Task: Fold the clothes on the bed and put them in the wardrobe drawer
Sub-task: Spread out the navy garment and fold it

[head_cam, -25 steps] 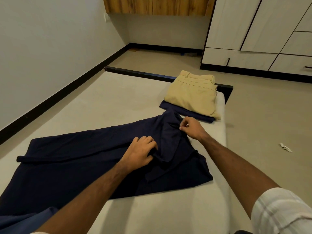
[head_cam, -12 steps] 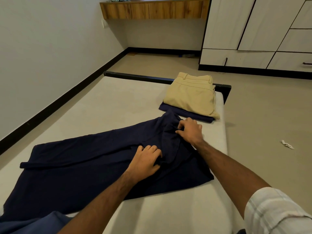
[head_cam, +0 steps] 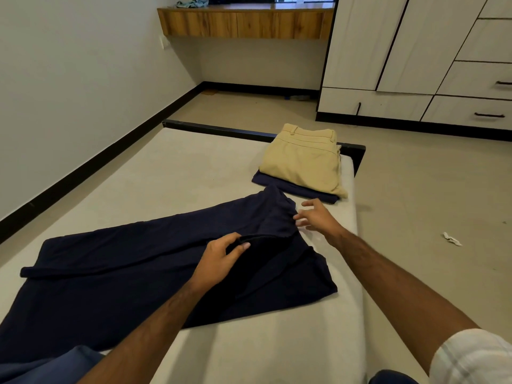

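Navy trousers point(head_cam: 116, 270) lie spread across the bed point(head_cam: 171, 173), waistband to the right. My left hand point(head_cam: 219, 261) grips a fold of the waistband, thumb on top. At the far waistband edge my right hand point(head_cam: 315, 217) has its fingers spread and its fingertips touch the cloth. A folded beige pair of trousers point(head_cam: 302, 162) sits on a folded navy garment point(head_cam: 293, 188) at the bed's far right corner. The wardrobe point(head_cam: 415, 51) stands beyond, with closed drawers point(head_cam: 468, 110) at floor level.
A wooden shelf point(head_cam: 243, 23) hangs on the far wall with a cloth on it. A white scrap point(head_cam: 451, 239) lies on the floor right of the bed. A lighter blue garment point(head_cam: 50, 364) shows at the bottom left. The wall runs along the bed's left side.
My left hand has lifted a fold of the waistband. My right hand has let go of its pinch and opened its fingers at the far edge. The camera has tilted up.
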`<action>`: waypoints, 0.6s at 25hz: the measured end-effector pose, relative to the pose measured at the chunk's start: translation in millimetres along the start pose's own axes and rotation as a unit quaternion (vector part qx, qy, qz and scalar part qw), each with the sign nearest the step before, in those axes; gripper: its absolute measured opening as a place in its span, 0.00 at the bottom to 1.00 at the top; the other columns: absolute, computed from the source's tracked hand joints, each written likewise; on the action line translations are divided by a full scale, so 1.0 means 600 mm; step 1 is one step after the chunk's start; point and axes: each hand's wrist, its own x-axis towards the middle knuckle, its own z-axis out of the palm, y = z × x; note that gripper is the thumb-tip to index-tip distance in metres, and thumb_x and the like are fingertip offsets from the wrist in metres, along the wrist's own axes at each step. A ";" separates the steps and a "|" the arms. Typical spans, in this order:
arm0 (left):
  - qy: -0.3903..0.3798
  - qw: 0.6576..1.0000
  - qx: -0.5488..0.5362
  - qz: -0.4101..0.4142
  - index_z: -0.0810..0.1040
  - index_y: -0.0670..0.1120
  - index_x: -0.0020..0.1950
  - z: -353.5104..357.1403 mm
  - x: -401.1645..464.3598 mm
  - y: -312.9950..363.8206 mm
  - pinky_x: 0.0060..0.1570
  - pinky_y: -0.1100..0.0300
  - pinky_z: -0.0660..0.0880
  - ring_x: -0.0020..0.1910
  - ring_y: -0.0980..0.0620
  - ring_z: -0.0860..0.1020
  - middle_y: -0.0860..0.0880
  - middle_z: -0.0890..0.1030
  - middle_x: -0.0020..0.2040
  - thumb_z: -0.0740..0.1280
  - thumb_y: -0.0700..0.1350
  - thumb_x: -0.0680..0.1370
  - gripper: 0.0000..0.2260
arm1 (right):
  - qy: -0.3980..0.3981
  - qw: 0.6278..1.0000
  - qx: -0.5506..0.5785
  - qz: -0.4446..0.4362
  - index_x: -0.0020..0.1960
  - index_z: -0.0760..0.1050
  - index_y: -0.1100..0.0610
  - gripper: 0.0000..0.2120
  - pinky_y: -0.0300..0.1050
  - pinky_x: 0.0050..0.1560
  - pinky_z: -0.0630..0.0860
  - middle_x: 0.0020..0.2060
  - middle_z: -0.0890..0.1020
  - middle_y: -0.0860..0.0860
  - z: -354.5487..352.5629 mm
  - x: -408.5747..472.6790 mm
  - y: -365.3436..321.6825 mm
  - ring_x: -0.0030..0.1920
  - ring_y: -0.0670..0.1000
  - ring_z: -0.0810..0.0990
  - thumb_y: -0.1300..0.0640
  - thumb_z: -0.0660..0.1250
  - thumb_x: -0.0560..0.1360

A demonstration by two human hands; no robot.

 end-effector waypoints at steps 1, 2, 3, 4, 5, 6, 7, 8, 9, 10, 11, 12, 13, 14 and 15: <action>0.014 0.999 -0.040 -0.016 0.80 0.50 0.48 -0.001 0.001 0.008 0.46 0.55 0.78 0.43 0.52 0.81 0.52 0.82 0.43 0.68 0.48 0.81 0.04 | -0.019 0.999 0.022 0.024 0.66 0.67 0.58 0.18 0.45 0.47 0.77 0.52 0.84 0.54 0.007 -0.002 -0.001 0.46 0.52 0.83 0.50 0.66 0.81; 0.024 0.996 -0.077 -0.027 0.80 0.49 0.49 -0.005 0.002 0.014 0.48 0.55 0.79 0.45 0.50 0.82 0.50 0.82 0.44 0.67 0.47 0.81 0.04 | -0.030 0.999 0.019 0.033 0.65 0.66 0.57 0.21 0.46 0.48 0.77 0.54 0.83 0.54 0.014 -0.003 0.001 0.48 0.52 0.83 0.46 0.67 0.80; 0.027 0.994 -0.103 -0.035 0.80 0.48 0.50 -0.008 0.005 0.016 0.50 0.54 0.79 0.47 0.48 0.82 0.49 0.83 0.45 0.67 0.46 0.82 0.04 | -0.030 0.999 -0.015 0.024 0.64 0.65 0.55 0.23 0.46 0.48 0.77 0.54 0.82 0.53 0.021 -0.002 0.005 0.49 0.51 0.82 0.44 0.70 0.78; 0.018 0.993 -0.113 -0.039 0.80 0.47 0.51 -0.012 0.005 0.018 0.51 0.53 0.78 0.48 0.47 0.82 0.48 0.83 0.46 0.67 0.45 0.82 0.04 | -0.025 0.997 -0.068 0.008 0.64 0.64 0.52 0.25 0.45 0.48 0.77 0.53 0.82 0.52 0.028 -0.002 0.010 0.50 0.50 0.82 0.45 0.73 0.76; -0.001 0.994 -0.106 -0.041 0.80 0.47 0.51 -0.015 0.004 0.018 0.51 0.52 0.78 0.48 0.47 0.82 0.48 0.83 0.46 0.67 0.44 0.82 0.03 | -0.014 0.992 -0.126 -0.004 0.64 0.64 0.51 0.27 0.46 0.49 0.77 0.52 0.82 0.52 0.035 0.002 0.018 0.51 0.50 0.81 0.47 0.75 0.74; -0.025 0.996 -0.084 -0.035 0.80 0.48 0.50 -0.016 0.000 0.017 0.50 0.52 0.78 0.47 0.49 0.82 0.49 0.83 0.46 0.68 0.44 0.81 0.02 | 0.000 0.985 -0.173 -0.007 0.64 0.67 0.52 0.28 0.48 0.51 0.77 0.52 0.81 0.51 0.041 0.005 0.024 0.52 0.51 0.81 0.49 0.77 0.72; -0.049 0.997 -0.052 -0.024 0.80 0.49 0.50 -0.016 -0.004 0.015 0.49 0.52 0.78 0.46 0.51 0.82 0.51 0.83 0.45 0.68 0.44 0.81 0.01 | 0.012 0.980 -0.200 -0.004 0.65 0.69 0.54 0.27 0.49 0.53 0.78 0.52 0.80 0.50 0.044 0.004 0.026 0.52 0.51 0.81 0.51 0.78 0.71; -0.068 0.997 -0.022 -0.011 0.80 0.50 0.49 -0.015 -0.010 0.014 0.48 0.52 0.78 0.45 0.52 0.81 0.52 0.82 0.44 0.69 0.44 0.80 0.02 | 0.013 0.978 -0.209 0.003 0.65 0.71 0.56 0.26 0.47 0.51 0.78 0.51 0.79 0.50 0.044 -0.001 0.025 0.50 0.51 0.80 0.53 0.77 0.72; -0.080 0.997 0.000 -0.002 0.79 0.50 0.48 -0.014 -0.015 0.011 0.47 0.52 0.77 0.44 0.52 0.81 0.52 0.82 0.44 0.69 0.44 0.80 0.02 | 0.006 0.981 -0.194 0.010 0.64 0.72 0.57 0.23 0.44 0.45 0.77 0.48 0.79 0.51 0.041 -0.014 0.019 0.45 0.50 0.80 0.56 0.76 0.73; -0.081 0.997 0.007 0.000 0.79 0.50 0.48 -0.013 -0.019 0.008 0.47 0.52 0.77 0.44 0.52 0.81 0.52 0.82 0.44 0.69 0.44 0.80 0.02 | -0.005 0.988 -0.155 0.019 0.63 0.72 0.58 0.20 0.41 0.38 0.76 0.44 0.79 0.52 0.034 -0.029 0.014 0.38 0.49 0.78 0.60 0.74 0.74; -0.072 0.997 0.000 -0.007 0.79 0.50 0.48 -0.013 -0.022 0.005 0.47 0.52 0.77 0.44 0.52 0.81 0.52 0.82 0.44 0.68 0.44 0.81 0.02 | -0.017 0.994 -0.100 0.029 0.63 0.72 0.58 0.17 0.40 0.35 0.76 0.41 0.79 0.53 0.025 -0.047 0.011 0.34 0.47 0.76 0.63 0.71 0.75; -0.055 0.998 -0.021 -0.023 0.79 0.50 0.49 -0.015 -0.023 0.000 0.48 0.53 0.78 0.45 0.52 0.81 0.52 0.82 0.44 0.68 0.44 0.81 0.02 | -0.033 0.998 -0.037 0.037 0.63 0.71 0.57 0.16 0.41 0.37 0.79 0.40 0.79 0.55 0.016 -0.065 0.009 0.32 0.47 0.76 0.65 0.68 0.76; -0.033 0.997 -0.055 -0.044 0.79 0.49 0.50 -0.017 -0.024 -0.005 0.49 0.53 0.78 0.46 0.52 0.82 0.51 0.83 0.45 0.67 0.44 0.81 0.02 | -0.048 0.998 0.026 0.044 0.63 0.71 0.56 0.16 0.45 0.42 0.82 0.42 0.80 0.57 0.007 -0.083 0.010 0.32 0.49 0.78 0.67 0.66 0.77; -0.010 0.994 -0.089 -0.064 0.79 0.48 0.50 -0.019 -0.024 -0.009 0.50 0.53 0.79 0.47 0.51 0.82 0.50 0.83 0.46 0.67 0.43 0.82 0.02 | -0.059 0.994 0.078 0.051 0.63 0.71 0.56 0.16 0.50 0.46 0.84 0.44 0.80 0.58 0.001 -0.099 0.011 0.34 0.50 0.80 0.68 0.64 0.78; 0.011 0.990 -0.115 -0.077 0.80 0.47 0.50 -0.021 -0.023 -0.012 0.51 0.54 0.79 0.48 0.51 0.82 0.49 0.83 0.46 0.67 0.42 0.82 0.03 | -0.063 0.991 0.108 0.055 0.62 0.71 0.56 0.15 0.53 0.47 0.84 0.46 0.80 0.59 -0.004 -0.110 0.012 0.34 0.52 0.82 0.69 0.63 0.78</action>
